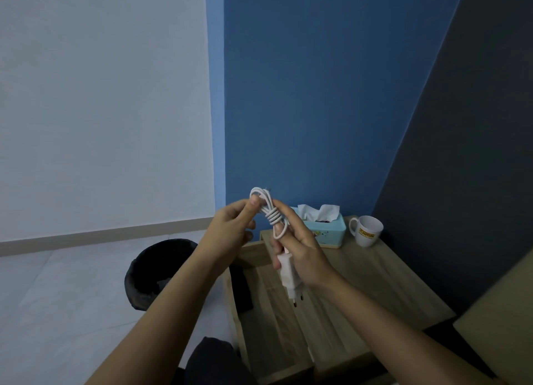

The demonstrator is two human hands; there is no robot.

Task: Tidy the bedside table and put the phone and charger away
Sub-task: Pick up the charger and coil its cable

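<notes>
Above the wooden bedside table I hold a white charger with its cable coiled and wrapped into a bundle. My right hand grips the plug body, prongs pointing down, with fingers along the bundle. My left hand pinches the top loop of the cable between thumb and fingers. A dark flat object, possibly the phone, lies in what looks like an open drawer at the table's left side, partly hidden by my left forearm.
A teal tissue box and a white mug stand at the back of the table. A black waste bin sits on the tiled floor to the left. Blue wall behind, dark headboard and bed edge on the right.
</notes>
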